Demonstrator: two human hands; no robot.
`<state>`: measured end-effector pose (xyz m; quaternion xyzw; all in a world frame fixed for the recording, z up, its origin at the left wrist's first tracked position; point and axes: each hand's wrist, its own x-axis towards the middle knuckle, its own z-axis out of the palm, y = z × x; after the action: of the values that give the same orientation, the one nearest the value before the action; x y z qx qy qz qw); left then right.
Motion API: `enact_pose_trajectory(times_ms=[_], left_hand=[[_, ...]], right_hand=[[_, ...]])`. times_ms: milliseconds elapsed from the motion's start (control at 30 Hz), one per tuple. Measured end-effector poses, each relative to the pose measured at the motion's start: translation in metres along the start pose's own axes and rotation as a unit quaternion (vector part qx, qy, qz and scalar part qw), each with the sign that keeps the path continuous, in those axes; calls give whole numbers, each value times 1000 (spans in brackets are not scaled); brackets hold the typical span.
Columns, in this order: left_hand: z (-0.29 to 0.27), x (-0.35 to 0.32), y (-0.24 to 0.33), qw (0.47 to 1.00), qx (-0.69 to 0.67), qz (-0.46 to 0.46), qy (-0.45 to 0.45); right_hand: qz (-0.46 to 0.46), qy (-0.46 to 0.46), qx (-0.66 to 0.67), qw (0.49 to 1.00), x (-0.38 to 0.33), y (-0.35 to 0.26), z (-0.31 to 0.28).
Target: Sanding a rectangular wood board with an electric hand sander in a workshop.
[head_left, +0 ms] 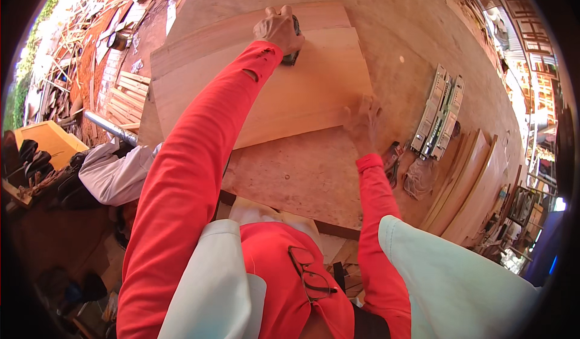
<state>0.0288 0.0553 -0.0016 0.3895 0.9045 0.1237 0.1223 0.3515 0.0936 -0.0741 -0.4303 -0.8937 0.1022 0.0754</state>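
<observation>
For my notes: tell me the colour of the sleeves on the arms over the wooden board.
Bright red sleeves, the left one torn near the wrist; clearest in the head view.

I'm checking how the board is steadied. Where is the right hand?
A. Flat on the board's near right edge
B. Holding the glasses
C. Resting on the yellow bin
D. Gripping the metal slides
A: the right hand lies spread on the board at its near right corner, while the left hand grips a dark tool farther up.
</observation>
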Motion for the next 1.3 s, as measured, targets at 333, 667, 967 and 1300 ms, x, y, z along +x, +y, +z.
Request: enact_pose_trajectory(times_ms=[333,667,967,1300], left_hand=[[5,39,55,997,34,46,-45],[32,86,104,991,54,121,-25],[42,82,150,971,-41,233,37],[20,76,72,994,79,72,-12]], right_hand=[[2,121,278,953,-36,-40,-1],[173,66,221,958,-64,6,16],[227,-74,326,915,-66,34,23],[207,-134,339,908,-58,43,20]])
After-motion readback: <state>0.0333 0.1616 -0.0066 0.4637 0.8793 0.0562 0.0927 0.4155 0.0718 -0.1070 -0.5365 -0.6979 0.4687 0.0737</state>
